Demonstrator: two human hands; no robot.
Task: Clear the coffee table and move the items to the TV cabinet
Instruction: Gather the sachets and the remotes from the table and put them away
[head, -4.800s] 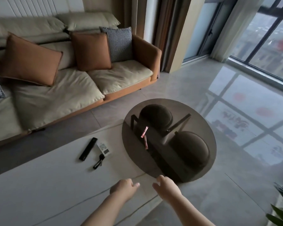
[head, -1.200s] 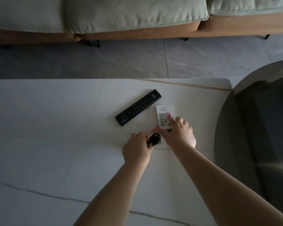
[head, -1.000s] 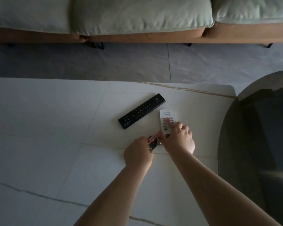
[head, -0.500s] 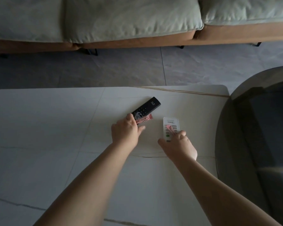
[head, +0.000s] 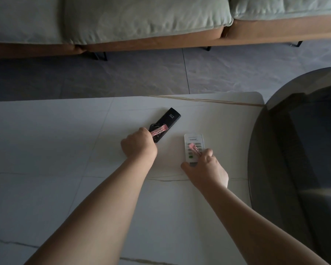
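On the white coffee table (head: pixel 46 150) a black remote (head: pixel 170 117) lies slanted. My left hand (head: pixel 139 145) is closed over its near end, pressing a pink packet (head: pixel 159 131) and a small black key-like item against it. A white remote (head: pixel 193 142) lies to the right. My right hand (head: pixel 205 169) is closed on its near end with a second pink packet (head: pixel 194 148) held against its face. Whether either remote is off the table, I cannot tell.
A dark round glass table (head: pixel 304 150) overlaps the coffee table's right end. A sofa (head: pixel 141 22) with pale cushions and a brown base runs along the far side, across a strip of grey tiled floor (head: pixel 122 77).
My left hand has gone from the black key-like item near the white remote up to the black remote, carrying a pink packet. My right hand has slid to the white remote's near end.
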